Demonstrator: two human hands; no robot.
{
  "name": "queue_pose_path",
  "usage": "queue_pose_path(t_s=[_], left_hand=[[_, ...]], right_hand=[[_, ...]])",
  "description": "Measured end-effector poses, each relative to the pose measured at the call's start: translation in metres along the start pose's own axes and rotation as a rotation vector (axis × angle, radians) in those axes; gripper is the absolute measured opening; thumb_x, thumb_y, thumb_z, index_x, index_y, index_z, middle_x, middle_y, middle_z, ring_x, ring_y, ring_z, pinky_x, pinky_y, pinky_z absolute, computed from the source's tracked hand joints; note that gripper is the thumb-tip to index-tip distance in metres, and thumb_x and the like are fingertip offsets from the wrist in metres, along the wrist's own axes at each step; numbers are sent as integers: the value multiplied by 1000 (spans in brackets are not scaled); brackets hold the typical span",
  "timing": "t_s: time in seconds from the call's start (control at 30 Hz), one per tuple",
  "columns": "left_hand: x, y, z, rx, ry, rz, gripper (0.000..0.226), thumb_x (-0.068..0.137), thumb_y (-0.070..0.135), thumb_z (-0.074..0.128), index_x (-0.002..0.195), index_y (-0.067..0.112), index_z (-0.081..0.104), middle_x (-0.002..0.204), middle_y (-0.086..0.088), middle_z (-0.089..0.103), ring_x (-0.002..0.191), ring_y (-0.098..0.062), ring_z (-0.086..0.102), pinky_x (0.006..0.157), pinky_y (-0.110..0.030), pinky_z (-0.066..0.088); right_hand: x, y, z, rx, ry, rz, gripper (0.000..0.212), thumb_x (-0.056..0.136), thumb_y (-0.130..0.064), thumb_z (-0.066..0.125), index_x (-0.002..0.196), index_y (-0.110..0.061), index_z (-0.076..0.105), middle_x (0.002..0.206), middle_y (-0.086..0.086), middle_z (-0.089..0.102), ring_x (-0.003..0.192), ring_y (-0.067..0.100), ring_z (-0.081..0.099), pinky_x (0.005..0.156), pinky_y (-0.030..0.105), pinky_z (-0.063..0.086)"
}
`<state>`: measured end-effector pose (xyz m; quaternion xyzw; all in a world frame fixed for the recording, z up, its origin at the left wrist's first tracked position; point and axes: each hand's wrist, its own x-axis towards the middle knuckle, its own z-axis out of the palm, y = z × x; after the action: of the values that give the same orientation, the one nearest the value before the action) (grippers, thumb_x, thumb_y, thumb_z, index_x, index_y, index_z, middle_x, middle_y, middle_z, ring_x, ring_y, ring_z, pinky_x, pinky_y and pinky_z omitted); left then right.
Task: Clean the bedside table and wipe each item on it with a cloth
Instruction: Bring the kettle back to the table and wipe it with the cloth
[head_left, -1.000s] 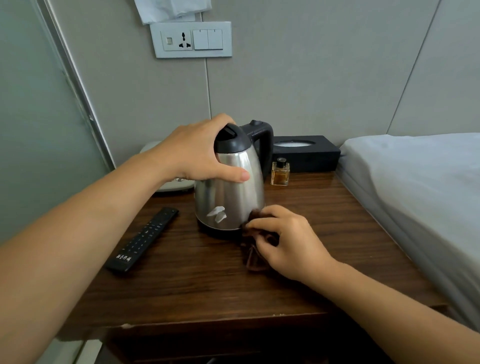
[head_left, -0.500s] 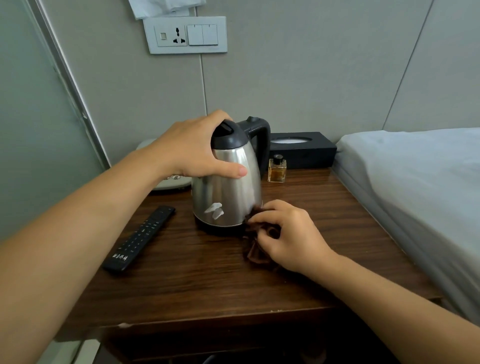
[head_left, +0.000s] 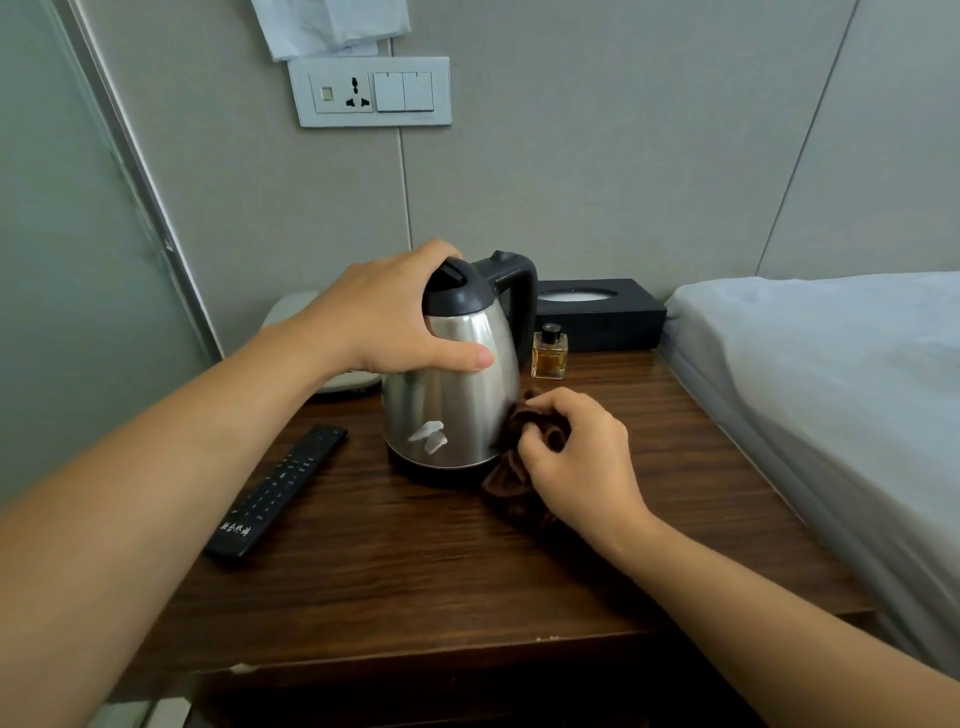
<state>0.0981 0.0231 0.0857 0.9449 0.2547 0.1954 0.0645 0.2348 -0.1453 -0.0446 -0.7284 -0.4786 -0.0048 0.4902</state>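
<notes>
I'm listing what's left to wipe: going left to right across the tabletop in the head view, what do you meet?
Remote → kettle, held by the left hand → cloth in the right hand. Farther back: perfume bottle → tissue box.

Only print: white characters on the near end of the remote (head_left: 275, 491), too small to read. Nothing else carries legible text.

Two forearms in view, both bare to the frame edge; no sleeves showing. Left hand (head_left: 384, 317) and right hand (head_left: 582, 457) bare: no gloves, rings, watch or bands. Thumbnail on left hand short, unpainted
</notes>
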Motion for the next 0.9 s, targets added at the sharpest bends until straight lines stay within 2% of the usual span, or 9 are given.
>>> queue_pose_path(t_s=[0.1,0.17,0.37,0.47,0.53,0.63,0.7,0.83,0.9], left_hand=[[1,-3,1,2,5,13,83,63,76,81,130,38,48,120,14,64,104,-17,59,87,-38,48],[2,-5,2,-3,5,20,83,63,76,81,130,40,47,121,15,64,106,-17,60,89,-39,49],[5,-6,0,-23,-43,13,89,51,82,68,129,45,44,119,17,63,104,-16,60,90,-40,52],[5,-8,0,-69,-54,22,78,60,72,69,131,48,45,120,18,64,106,-17,62,91,-39,51],[5,-9,2,-102,-50,34,69,70,65,68,132,49,44,118,19,64,104,-17,62,86,-35,48],[5,-8,2,-116,-50,55,63,77,63,67,134,50,43,117,21,62,103,-14,60,83,-33,45],[4,-8,0,-117,-60,65,64,75,65,63,134,51,41,118,21,61,103,-14,61,85,-35,48],[5,-7,1,-90,-60,55,69,75,70,60,137,50,39,120,19,61,104,-15,59,86,-35,47],[6,-7,0,-86,-65,48,72,73,72,60,138,50,39,124,17,62,106,-16,59,89,-36,48]], right_hand=[[-17,-7,3,-3,-134,-216,18,89,-18,73,105,-26,72,103,-15,64,98,2,62,85,13,51],[-15,-9,4,-16,-181,-227,17,90,-20,73,106,-26,72,103,-15,63,97,3,62,84,16,52],[12,-15,-5,60,42,-87,25,94,-21,70,117,-30,66,113,-12,59,105,-4,55,89,4,41],[36,-14,-13,217,187,36,27,92,-26,71,117,-32,64,113,-11,65,108,1,59,98,23,51],[44,-13,-13,284,157,46,34,90,-31,70,123,-33,65,116,-12,67,112,3,62,101,34,53],[45,-12,-11,225,36,-36,45,94,-25,67,138,-33,59,130,-10,61,121,1,55,104,22,45],[49,-15,-14,178,50,-103,44,97,-18,66,140,-28,60,132,-9,60,121,-1,53,103,16,42],[38,-32,-14,137,102,-280,34,93,-15,69,126,-24,67,121,-7,59,113,0,56,94,9,42],[14,-36,-5,112,37,-341,31,88,-17,73,117,-25,69,115,-9,54,106,1,56,87,10,46]])
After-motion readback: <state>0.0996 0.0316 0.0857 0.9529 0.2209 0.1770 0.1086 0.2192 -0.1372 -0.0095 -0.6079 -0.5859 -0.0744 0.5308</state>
